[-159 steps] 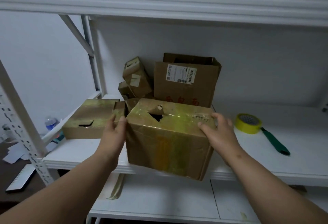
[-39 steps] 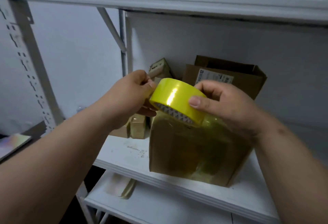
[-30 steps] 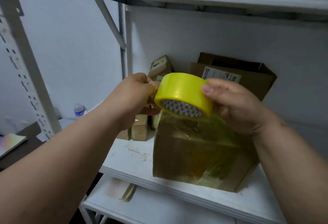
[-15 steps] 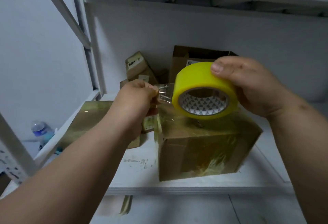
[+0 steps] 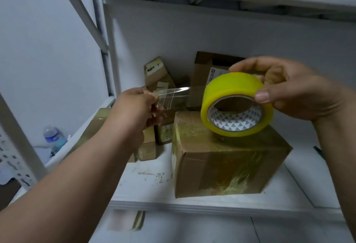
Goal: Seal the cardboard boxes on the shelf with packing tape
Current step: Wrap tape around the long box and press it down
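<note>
- Left hand (image 5: 134,106) pinches the free end of the strip (image 5: 173,96), pulled taut and clear of the box.
- Strip should stay flat and untwisted; I'd draw out enough to span the top seam before lowering.
- Box (image 5: 227,158) sits on the shelf (image 5: 146,181), just under the roll.
- Right hand (image 5: 294,92) grips the roll (image 5: 235,104), thumb on its rim; keep it braking.

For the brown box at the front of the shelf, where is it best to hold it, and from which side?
Grip the cardboard box by its two opposite side walls, coming from the front. It stands at the shelf edge with one corner toward the viewer; the tape roll hangs above its top, so from above looks blocked.
</note>
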Demonstrator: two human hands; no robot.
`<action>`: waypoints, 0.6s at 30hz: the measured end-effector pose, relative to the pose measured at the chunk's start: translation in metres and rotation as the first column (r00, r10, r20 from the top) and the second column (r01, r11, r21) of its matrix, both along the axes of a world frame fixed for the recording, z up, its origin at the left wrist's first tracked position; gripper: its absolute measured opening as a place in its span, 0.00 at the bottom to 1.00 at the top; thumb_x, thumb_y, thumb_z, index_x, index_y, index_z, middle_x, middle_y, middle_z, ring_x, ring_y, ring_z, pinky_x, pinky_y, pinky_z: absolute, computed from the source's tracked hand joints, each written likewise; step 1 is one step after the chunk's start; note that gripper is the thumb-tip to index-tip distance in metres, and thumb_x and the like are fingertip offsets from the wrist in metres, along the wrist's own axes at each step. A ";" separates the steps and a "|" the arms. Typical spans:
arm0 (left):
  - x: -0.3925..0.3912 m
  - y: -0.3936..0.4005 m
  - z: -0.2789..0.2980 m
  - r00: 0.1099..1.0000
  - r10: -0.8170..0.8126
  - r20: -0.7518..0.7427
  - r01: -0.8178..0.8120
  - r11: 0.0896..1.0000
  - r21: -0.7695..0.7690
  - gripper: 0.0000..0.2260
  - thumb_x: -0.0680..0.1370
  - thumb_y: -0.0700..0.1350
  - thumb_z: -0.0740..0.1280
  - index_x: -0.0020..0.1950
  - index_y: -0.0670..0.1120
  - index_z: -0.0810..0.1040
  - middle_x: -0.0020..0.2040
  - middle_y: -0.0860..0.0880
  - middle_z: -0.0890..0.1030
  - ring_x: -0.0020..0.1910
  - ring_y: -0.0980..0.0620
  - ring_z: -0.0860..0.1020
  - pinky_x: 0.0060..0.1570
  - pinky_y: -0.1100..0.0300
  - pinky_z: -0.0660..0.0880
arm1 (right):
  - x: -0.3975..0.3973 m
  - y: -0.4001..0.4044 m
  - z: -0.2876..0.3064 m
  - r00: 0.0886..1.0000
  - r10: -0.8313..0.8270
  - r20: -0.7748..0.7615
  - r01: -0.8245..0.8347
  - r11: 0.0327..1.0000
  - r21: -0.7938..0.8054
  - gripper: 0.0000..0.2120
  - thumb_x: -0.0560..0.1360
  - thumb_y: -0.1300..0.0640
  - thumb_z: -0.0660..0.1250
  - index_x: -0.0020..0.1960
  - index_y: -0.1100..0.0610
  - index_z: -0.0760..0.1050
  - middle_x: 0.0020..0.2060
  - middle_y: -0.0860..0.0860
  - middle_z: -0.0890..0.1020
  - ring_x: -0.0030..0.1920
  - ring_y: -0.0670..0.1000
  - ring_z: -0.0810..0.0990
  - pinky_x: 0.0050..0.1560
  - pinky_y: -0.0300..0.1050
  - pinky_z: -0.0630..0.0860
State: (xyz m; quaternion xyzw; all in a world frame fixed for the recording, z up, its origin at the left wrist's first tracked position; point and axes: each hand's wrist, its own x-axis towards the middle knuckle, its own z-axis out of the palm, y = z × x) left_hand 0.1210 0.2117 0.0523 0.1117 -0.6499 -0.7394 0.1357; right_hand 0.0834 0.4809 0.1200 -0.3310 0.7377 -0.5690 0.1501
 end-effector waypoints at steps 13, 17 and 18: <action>-0.008 0.022 -0.001 0.997 0.070 0.036 -0.065 0.991 -0.119 0.07 0.81 0.38 0.62 0.44 0.43 0.75 0.36 0.46 0.77 0.38 0.49 0.78 0.39 0.56 0.77 | -0.005 0.034 0.013 0.942 -0.126 -0.310 0.225 0.924 0.310 0.39 0.43 0.27 0.77 0.50 0.45 0.83 0.46 0.53 0.86 0.46 0.56 0.86 0.48 0.57 0.83; -0.014 0.024 0.004 0.998 0.044 0.042 -0.035 0.980 -0.195 0.07 0.81 0.38 0.63 0.43 0.43 0.76 0.38 0.45 0.77 0.40 0.48 0.77 0.38 0.56 0.76 | 0.002 0.046 0.011 1.000 0.020 0.022 -0.024 0.982 0.187 0.30 0.55 0.51 0.80 0.57 0.49 0.81 0.50 0.61 0.84 0.46 0.62 0.85 0.38 0.50 0.83; -0.015 0.023 0.007 0.998 0.039 0.043 -0.029 0.976 -0.215 0.06 0.81 0.38 0.63 0.44 0.43 0.76 0.39 0.45 0.77 0.40 0.49 0.77 0.38 0.56 0.76 | 0.002 0.052 0.009 0.996 0.049 0.080 -0.059 0.990 0.129 0.28 0.58 0.58 0.76 0.58 0.49 0.81 0.50 0.64 0.84 0.43 0.62 0.86 0.36 0.49 0.83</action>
